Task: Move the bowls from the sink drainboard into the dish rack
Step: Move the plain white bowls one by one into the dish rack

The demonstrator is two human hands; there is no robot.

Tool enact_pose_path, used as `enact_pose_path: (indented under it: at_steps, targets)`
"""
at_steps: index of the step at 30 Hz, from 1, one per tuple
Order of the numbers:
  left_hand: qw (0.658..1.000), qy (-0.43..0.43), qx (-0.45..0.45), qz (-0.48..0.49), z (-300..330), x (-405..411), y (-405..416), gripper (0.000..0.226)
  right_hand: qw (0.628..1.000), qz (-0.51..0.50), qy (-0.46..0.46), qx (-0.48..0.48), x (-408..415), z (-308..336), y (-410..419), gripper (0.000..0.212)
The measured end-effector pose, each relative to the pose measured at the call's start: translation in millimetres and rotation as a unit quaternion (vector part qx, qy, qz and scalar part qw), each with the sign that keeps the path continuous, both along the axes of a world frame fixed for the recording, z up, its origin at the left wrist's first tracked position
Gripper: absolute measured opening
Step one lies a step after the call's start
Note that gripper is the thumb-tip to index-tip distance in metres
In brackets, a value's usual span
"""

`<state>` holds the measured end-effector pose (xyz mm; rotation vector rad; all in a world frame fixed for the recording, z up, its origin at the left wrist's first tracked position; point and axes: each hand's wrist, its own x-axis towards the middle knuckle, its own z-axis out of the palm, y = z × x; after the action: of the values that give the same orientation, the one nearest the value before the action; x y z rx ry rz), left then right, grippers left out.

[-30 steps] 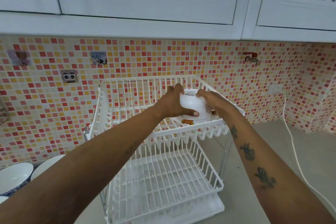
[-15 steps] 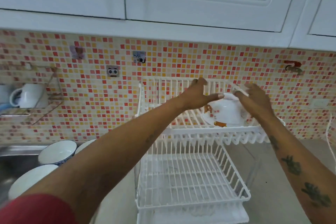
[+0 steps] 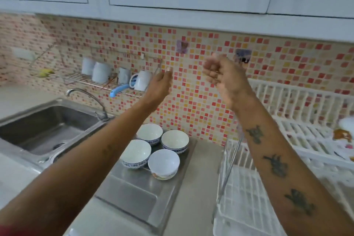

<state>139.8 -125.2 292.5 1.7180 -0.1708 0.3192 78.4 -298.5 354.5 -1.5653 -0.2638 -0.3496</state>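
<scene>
From your head camera, both your hands are raised in front of the mosaic tile wall (image 3: pixel 201 105), and neither holds nor touches anything. Your left hand (image 3: pixel 160 84) is loosely open, fingers relaxed and slightly curled, thumb and fingertips apart. Your right hand (image 3: pixel 223 74) is curled into a loose fist, fingers folded toward the palm with nothing between them; it is motion-blurred, so the exact finger spacing is hard to read.

Below your forearms, four bowls sit upright in a tight cluster on the steel sink drainboard (image 3: pixel 138 195). The two rear bowls (image 3: pixel 149 133) (image 3: pixel 174 141) and the front-left bowl (image 3: pixel 135 152) carry blue patterned bands; the front-right bowl (image 3: pixel 163 163) is white with an orange print low on its side. They touch or nearly touch each other.

The sink basin (image 3: pixel 46 126) lies to their left. The white dish rack (image 3: pixel 298 134) stands on the counter to the right, just beside the drainboard. At the frame's right edge, on the upper tier, a blurred white bowl with orange marks (image 3: pixel 344 130) is partly visible.
</scene>
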Motion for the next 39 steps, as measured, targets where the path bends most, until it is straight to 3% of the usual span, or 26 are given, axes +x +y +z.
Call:
enact_pose_path:
  at_steps: [3, 6, 9, 12, 16, 21, 26, 30, 39]
  targets:
    - [0.994, 0.079, -0.051, 0.054, -53.7, 8.0, 51.4, 0.048, 0.995, 0.061, 0.077, -0.013, 28.9, -46.7, 63.6, 0.027]
    - [0.966, 0.236, -0.083, 0.062, -119.5, 16.6, 87.9, 0.053, 0.980, 0.073, 0.184, -0.026, 65.8, -111.5, 93.0, 0.018]
    - [0.929, 0.351, -0.112, 0.041, -187.2, 17.5, 104.4, 0.059, 0.957, 0.033, 0.288, -0.025, 98.4, -180.7, 93.7, 0.022]
    - [0.897, 0.405, -0.154, 0.093, -243.6, 18.3, 102.7, 0.063, 0.927, -0.048, 0.370, -0.032, 116.7, -238.2, 81.9, 0.040]
    - [0.882, 0.402, -0.203, 0.138, -296.2, 22.3, 81.7, 0.059, 0.907, -0.089, 0.410, -0.027, 117.0, -290.7, 72.5, 0.046]
    - [0.908, 0.256, -0.205, 0.260, -312.6, 11.8, 48.3, 0.027, 0.896, -0.116, 0.427, -0.027, 119.8, -338.5, 81.8, 0.039]
    - [0.902, 0.285, -0.214, 0.242, -352.5, 7.2, 38.6, 0.038, 0.890, -0.134, 0.431, -0.062, 123.0, -360.8, 88.8, 0.037]
    - [0.889, 0.342, -0.255, 0.165, -371.4, 22.7, 35.0, 0.042, 0.891, -0.142, 0.426, -0.071, 125.1, -370.9, 87.7, 0.030]
    - [0.900, 0.326, -0.238, 0.163, -337.9, 16.6, 24.1, 0.042, 0.891, -0.149, 0.425, -0.053, 125.9, -384.0, 90.8, 0.039]
